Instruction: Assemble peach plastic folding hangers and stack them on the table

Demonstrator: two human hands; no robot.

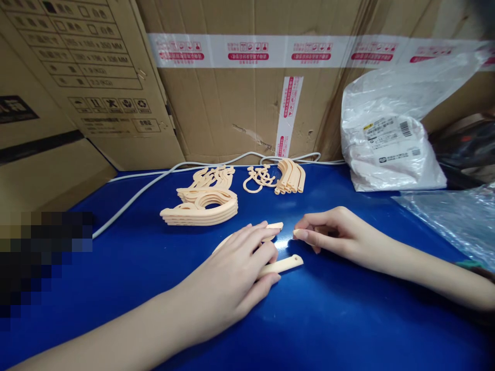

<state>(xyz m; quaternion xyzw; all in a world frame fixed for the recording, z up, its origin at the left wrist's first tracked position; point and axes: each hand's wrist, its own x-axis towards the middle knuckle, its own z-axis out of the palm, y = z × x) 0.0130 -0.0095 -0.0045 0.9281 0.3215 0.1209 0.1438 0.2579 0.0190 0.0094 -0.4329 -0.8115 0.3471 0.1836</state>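
Nearest, to the right of the stack of beige frames (204, 219) and closer in, a straight beige strip (284, 264) is held by the left hand (240, 273), gripped between thumb and fingers. A second beige piece (277, 226) is covered by the same hand's spread fingers, only its ends being visible. Farther to the right of the stack, the right hand (340, 234) is held with thumb and fingertips brought close together; whether anything small is pinched there cannot be told. The stack itself is set on the blue counter (328, 319), its frames laid flat on one another. Well to its right, a clear plastic sheet (444, 216) is spread. Just behind the stack, beige parts (224, 178) are heaped; behind and to the right, hooks (263, 178) are piled beside grouped curved arms (291, 178). Far right of the stack, a labelled white bag (367, 165) is stood, its contents hidden. Behind everything, a white cable (251, 153) is trailed before cardboard (232, 103).
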